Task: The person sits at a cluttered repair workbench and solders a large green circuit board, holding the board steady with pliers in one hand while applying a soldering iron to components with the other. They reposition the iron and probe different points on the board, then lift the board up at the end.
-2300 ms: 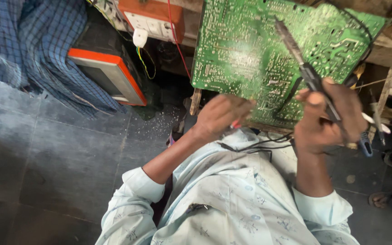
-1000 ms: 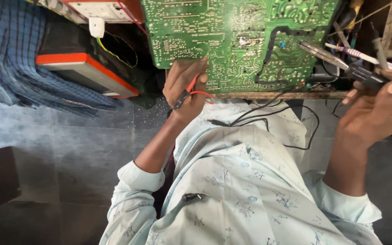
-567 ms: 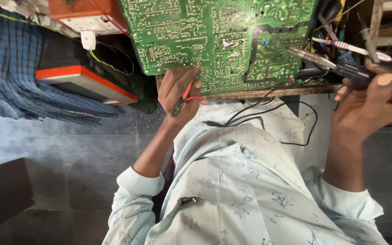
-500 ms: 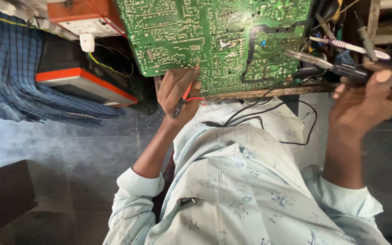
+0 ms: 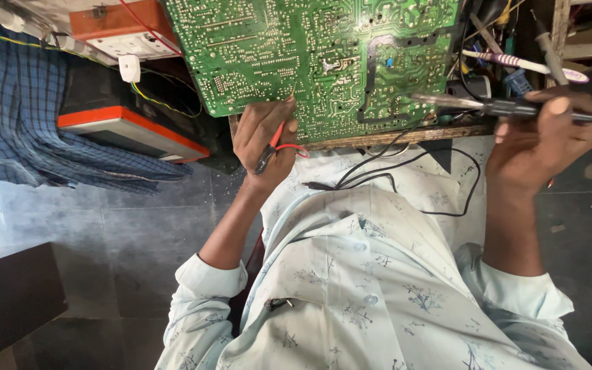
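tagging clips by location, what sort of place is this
Probably an electronics repair bench: a bare green circuit board, a soldering iron in the right hand, and loose tools beside it.

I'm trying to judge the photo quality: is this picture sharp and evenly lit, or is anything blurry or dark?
Head view: the green printed circuit board is sharp and well lit; the top right corner and the dark tiled floor sit in shade; the right hand and left hand show no evident blur; no strong glare.

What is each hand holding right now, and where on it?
The left hand pinches a red probe along its shaft against the circuit board. The right hand grips a soldering iron by its dark handle.
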Demonstrator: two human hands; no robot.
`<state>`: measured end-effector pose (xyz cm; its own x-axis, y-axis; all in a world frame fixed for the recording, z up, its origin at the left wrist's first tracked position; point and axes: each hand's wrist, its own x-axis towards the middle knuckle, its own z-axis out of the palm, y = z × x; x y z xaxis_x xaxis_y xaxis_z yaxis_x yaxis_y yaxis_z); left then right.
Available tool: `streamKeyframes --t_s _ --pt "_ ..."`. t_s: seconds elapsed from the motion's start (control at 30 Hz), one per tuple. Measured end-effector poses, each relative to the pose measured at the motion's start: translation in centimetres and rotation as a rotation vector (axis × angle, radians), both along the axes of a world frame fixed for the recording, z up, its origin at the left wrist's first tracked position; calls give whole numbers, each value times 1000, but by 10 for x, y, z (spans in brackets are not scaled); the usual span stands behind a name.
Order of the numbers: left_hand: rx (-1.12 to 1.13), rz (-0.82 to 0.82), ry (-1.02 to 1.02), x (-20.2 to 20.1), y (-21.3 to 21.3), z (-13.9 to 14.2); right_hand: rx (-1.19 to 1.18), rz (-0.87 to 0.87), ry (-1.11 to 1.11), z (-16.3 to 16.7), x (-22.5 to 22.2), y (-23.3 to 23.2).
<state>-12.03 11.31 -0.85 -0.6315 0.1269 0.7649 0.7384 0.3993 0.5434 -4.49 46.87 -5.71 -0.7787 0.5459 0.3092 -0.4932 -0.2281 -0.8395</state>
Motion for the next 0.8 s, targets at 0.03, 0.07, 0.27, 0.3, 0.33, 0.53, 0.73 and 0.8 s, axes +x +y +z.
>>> streamKeyframes --t_s 0.03,0.07,0.27,0.3,0.33,0.53,0.73,0.8 --pt "5 -5 0 0 0 0 10 -1 5 -3 0 -1" --pt "6 -4 -1 0 0 0 27 -3 12 -7 0 -3" --pt "6 3 0 0 0 0 159 50 35 -15 -1 -7" --pt "7 3 -3 0 0 0 174 54 36 -15 -2 -7" --pt "8 3 -5 0 0 0 189 58 37 -14 -3 -7" --pt "18 -2 -11 0 -1 1 167 82 11 -8 -4 -13" --pt "12 0 -9 0 -2 0 232 72 19 2 -6 -17" --pt "13 -1 -11 0 -3 0 234 81 20 3 -8 -18"
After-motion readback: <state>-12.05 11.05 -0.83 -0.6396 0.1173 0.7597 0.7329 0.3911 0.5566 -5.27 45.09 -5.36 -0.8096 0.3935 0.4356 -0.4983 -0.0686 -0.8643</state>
